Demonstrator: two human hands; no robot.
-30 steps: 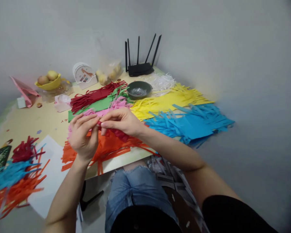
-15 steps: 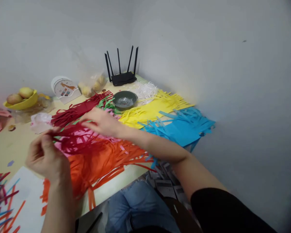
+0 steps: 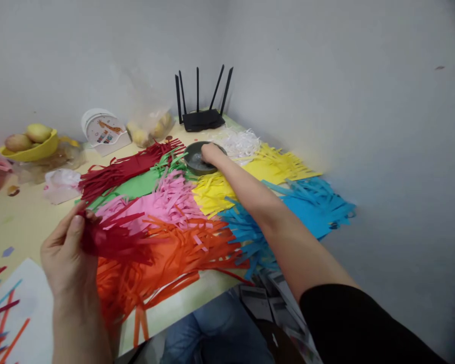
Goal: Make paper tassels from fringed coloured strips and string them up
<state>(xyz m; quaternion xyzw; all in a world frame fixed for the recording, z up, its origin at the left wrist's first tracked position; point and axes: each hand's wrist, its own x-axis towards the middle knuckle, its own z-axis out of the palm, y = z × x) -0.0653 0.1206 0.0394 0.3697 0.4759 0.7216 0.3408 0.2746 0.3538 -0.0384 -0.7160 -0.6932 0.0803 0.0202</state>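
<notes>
The dark red fringed paper [image 3: 111, 237] is in the air above the near left part of the table [image 3: 30, 222], in front of the orange fringed sheet [image 3: 170, 253]. The left hand [image 3: 66, 258] pinches its rolled end between the thumb and the other fingers, and the loose strips point to the right. Half a second ago this hand held the same bundle at nearly the same place.

The right hand [image 3: 211, 151] has moved. Half a second ago it was low over the pink fringed sheet [image 3: 163, 197], near the left hand; one second ago both hands were together on the bundle. Now the arm is stretched far forward over the yellow sheet [image 3: 216, 192] and the blue sheet [image 3: 311, 202], and the hand is bent down into the dark bowl [image 3: 192, 157]. Its fingertips are hidden inside the bowl, so I cannot tell whether they hold something.

The bowl stands between the green sheet [image 3: 136, 184] and the white shredded paper [image 3: 238, 141]. Another dark red sheet [image 3: 125, 167] lies behind the green one. A black router [image 3: 202, 120] stands in the corner, and a yellow bowl with fruit [image 3: 30, 149] is far to the left.
</notes>
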